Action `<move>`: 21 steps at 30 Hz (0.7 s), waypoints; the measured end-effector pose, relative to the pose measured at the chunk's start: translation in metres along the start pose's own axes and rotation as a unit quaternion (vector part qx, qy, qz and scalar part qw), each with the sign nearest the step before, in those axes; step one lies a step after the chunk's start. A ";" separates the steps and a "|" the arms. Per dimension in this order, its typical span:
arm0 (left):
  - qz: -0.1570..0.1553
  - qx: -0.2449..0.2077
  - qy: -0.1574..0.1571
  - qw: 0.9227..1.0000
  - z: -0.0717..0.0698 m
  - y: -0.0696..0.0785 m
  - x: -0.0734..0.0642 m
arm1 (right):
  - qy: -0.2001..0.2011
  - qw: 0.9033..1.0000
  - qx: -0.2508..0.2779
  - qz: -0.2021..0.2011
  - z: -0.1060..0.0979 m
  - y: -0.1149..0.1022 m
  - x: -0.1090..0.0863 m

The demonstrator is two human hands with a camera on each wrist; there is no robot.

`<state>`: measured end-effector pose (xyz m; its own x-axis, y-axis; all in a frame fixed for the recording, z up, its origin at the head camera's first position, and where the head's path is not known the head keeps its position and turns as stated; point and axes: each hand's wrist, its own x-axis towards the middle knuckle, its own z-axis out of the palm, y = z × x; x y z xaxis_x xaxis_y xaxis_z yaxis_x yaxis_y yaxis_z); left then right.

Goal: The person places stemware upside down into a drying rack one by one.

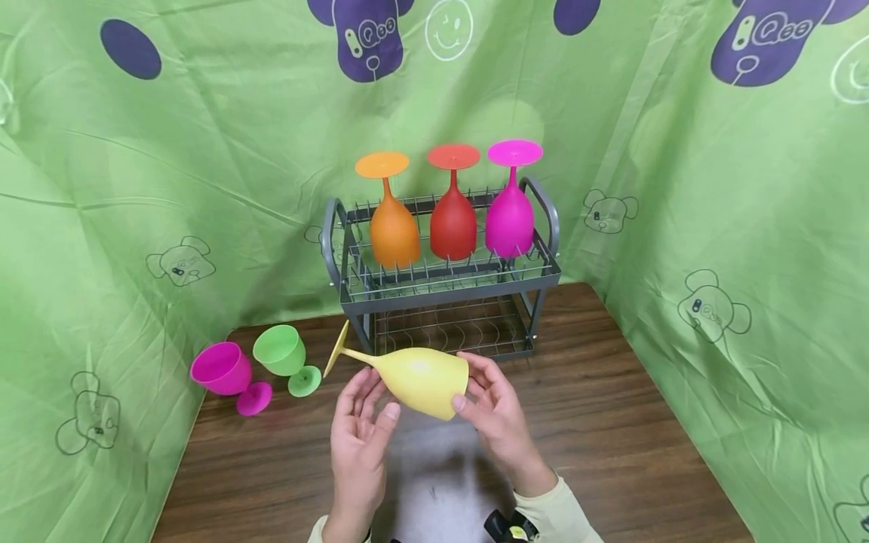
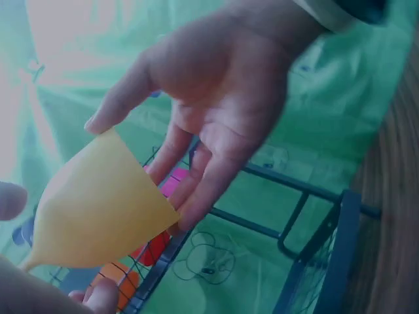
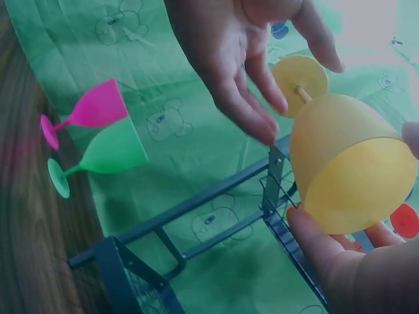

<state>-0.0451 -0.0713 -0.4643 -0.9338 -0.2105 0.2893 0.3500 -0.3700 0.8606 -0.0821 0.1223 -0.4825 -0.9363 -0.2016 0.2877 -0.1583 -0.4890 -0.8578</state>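
A yellow wine glass (image 1: 422, 377) lies nearly sideways in the air in front of the rack, its foot to the left and its mouth to the right. My right hand (image 1: 501, 418) pinches the rim, thumb on the near side and fingers on the far side. By the stem end is my left hand (image 1: 358, 445), fingers relaxed and thumb spread. In the right wrist view, a gap separates the left hand (image 3: 229, 65) from the bowl of the yellow glass (image 3: 360, 170).
On the dark dish rack (image 1: 451, 294), an orange glass (image 1: 395, 234), a red glass (image 1: 453, 226) and a magenta glass (image 1: 510, 222) stand upside down. A pink glass (image 1: 222, 369) and a green glass (image 1: 280, 351) stand on the wooden table (image 1: 611, 422) at left. Green cloth (image 1: 679, 188) surrounds it.
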 end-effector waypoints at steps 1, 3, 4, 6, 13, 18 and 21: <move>-0.020 -0.017 -0.002 1.000 0.000 0.000 0.001 | 0.001 1.000 0.010 0.003 0.002 0.002 -0.001; -0.054 -0.047 -0.007 0.997 -0.001 0.001 0.002 | 0.002 1.000 0.024 0.006 0.004 0.005 -0.002; -0.068 -0.060 -0.011 0.996 -0.001 0.002 0.003 | 0.002 1.000 0.027 0.008 0.005 0.006 -0.003; -0.087 -0.078 -0.020 0.993 -0.003 0.002 0.004 | 0.001 0.999 0.033 0.009 0.007 0.009 -0.005; -0.080 -0.112 -0.063 0.988 -0.007 -0.001 0.005 | -0.006 0.998 0.058 0.018 0.014 0.014 -0.009; -0.090 -0.109 -0.055 0.988 -0.009 -0.002 0.005 | -0.006 0.998 0.058 0.011 0.014 0.017 -0.010; -0.094 -0.103 -0.052 0.989 -0.010 -0.004 0.006 | -0.007 0.998 0.058 0.008 0.013 0.018 -0.010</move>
<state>-0.0512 -0.0805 -0.4700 -0.9824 -0.0304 0.1840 0.1680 -0.5730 0.8021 -0.0716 0.1043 -0.4951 -0.9336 -0.2220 0.2811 -0.1049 -0.5809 -0.8072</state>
